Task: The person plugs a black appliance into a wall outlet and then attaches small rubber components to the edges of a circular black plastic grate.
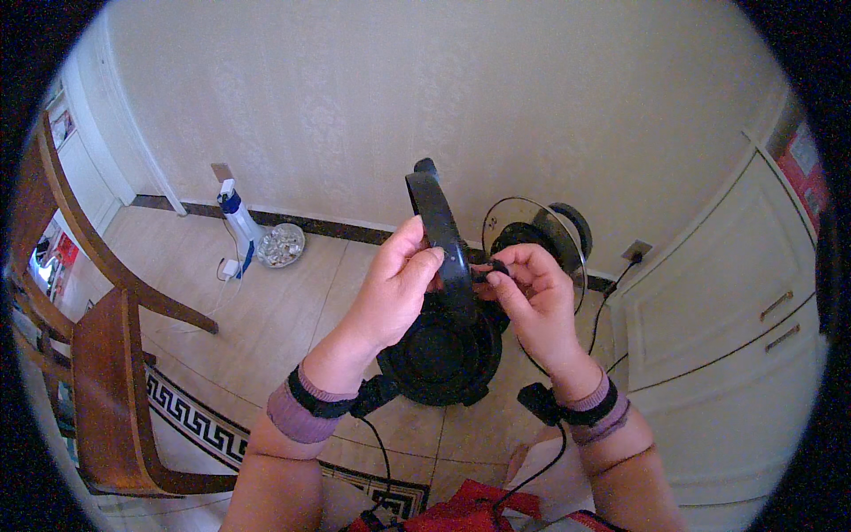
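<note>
The floor (266, 328) is pale tile with thin darker joints, crossed at lower left by a black-and-white key-patterned band (204, 428). On it sit a black round appliance (439, 359) at the centre of the frame, a bowl (300, 252) of shiny bits left of centre, a white-and-blue upright device (241, 222) just beside the bowl, a white adapter (230, 268), and a wooden chair (106, 372) at far left

head-worn fisheye view, facing down and forward, left hand (390, 291) and right hand (539, 301) near, wall (355, 115) beyond
</note>
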### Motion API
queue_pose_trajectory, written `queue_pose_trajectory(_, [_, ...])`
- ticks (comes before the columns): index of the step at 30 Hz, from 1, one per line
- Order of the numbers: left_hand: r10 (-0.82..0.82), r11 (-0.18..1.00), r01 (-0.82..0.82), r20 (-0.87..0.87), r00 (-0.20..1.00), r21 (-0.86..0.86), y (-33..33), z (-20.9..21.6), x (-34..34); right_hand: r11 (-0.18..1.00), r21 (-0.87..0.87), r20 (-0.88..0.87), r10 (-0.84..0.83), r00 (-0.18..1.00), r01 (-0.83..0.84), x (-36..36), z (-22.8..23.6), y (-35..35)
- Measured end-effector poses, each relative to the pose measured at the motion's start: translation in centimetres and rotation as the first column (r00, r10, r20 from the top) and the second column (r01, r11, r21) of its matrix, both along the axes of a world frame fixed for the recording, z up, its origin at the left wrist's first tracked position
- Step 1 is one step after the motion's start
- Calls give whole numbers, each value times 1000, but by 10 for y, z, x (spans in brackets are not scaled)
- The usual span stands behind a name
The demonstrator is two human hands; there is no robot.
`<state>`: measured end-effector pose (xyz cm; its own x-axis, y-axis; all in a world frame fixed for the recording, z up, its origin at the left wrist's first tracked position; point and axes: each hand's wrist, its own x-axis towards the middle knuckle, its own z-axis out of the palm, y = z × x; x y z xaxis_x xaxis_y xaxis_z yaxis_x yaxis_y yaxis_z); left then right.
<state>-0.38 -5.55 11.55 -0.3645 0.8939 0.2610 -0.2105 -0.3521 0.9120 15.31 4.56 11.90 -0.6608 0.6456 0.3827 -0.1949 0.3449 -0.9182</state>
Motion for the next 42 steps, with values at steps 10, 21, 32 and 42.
queue_pose_trajectory(10, [-2, 998, -15, -267, 964, -63, -4, 8, 15, 998, -40, -54, -50, 997, 48, -3, -4, -8])
queue_pose_trajectory(21, [43, 999, -46, -234, 971, -7, -1, 15, 21, 991, 36, -135, -122, 983, 128, 2, 7, -11])
queue_pose_trajectory(32, [224, 973, -228, -460, 859, 49, -8, 15, 36, 987, 116, -95, -99, 991, 110, 10, 9, -14])
queue_pose_trajectory(42, [302, 945, -311, -626, 719, 98, -5, 12, 39, 678, 664, -170, -273, 947, 315, 9, 16, -10])
